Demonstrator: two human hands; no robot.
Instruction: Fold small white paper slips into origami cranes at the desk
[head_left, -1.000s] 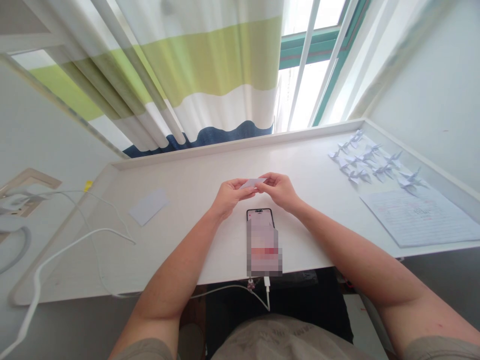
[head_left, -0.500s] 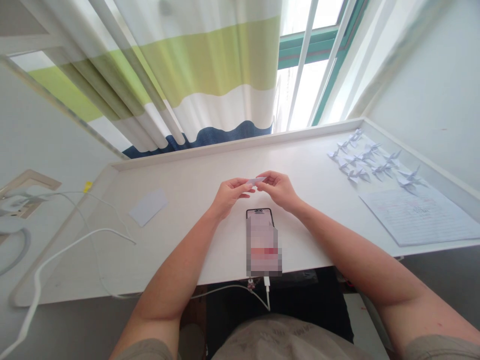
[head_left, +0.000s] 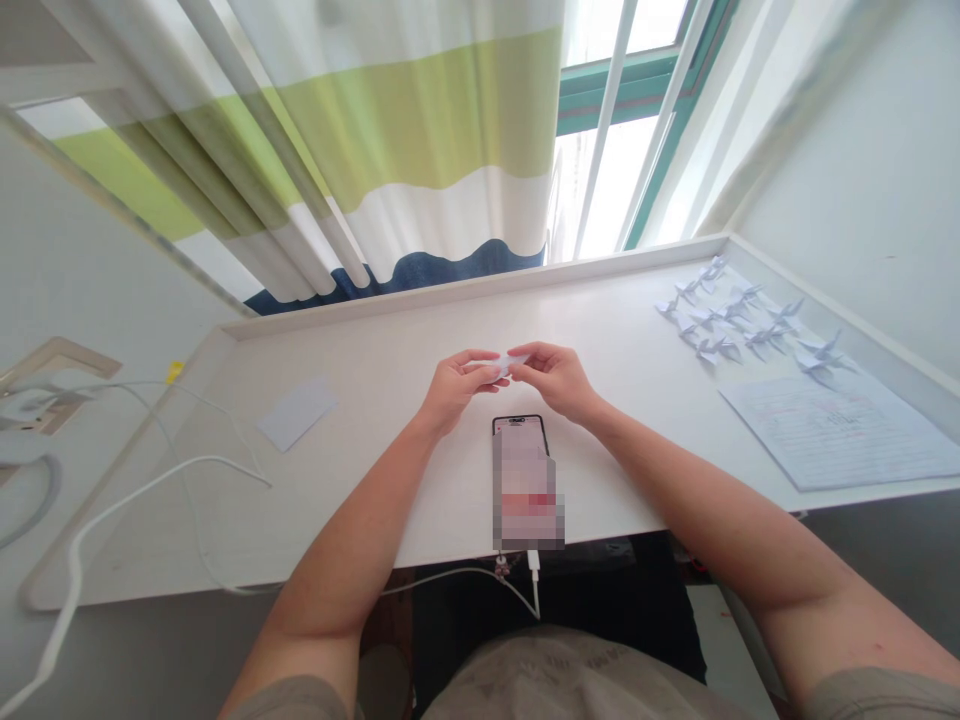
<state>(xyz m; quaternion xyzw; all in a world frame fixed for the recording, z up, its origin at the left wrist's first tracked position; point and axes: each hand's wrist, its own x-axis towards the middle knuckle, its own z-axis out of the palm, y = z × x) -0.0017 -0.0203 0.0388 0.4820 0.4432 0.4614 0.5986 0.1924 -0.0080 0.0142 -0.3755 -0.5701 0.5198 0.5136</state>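
Observation:
Between my two hands is a small folded piece of white paper (head_left: 507,364), held above the middle of the white desk (head_left: 390,400). My left hand (head_left: 463,388) pinches its left end between thumb and fingers. The right end is pinched by my right hand (head_left: 553,374). Fingers cover much of the paper, so its exact folds cannot be made out. Just below the hands lies a phone (head_left: 522,430), its screen blurred out and a white charging cable (head_left: 533,566) plugged into its lower end.
Several folded paper cranes (head_left: 750,320) stand at the far right, behind written sheets of paper (head_left: 840,430). Loose white paper (head_left: 296,413) lies on the left. White cables (head_left: 150,478) cross the desk's left side from a wall socket (head_left: 45,390). A raised rim (head_left: 480,290) runs along the back.
The folded paper has turned slightly in my fingers, and its pointed right end shows less. Both hands stay in nearly the same place.

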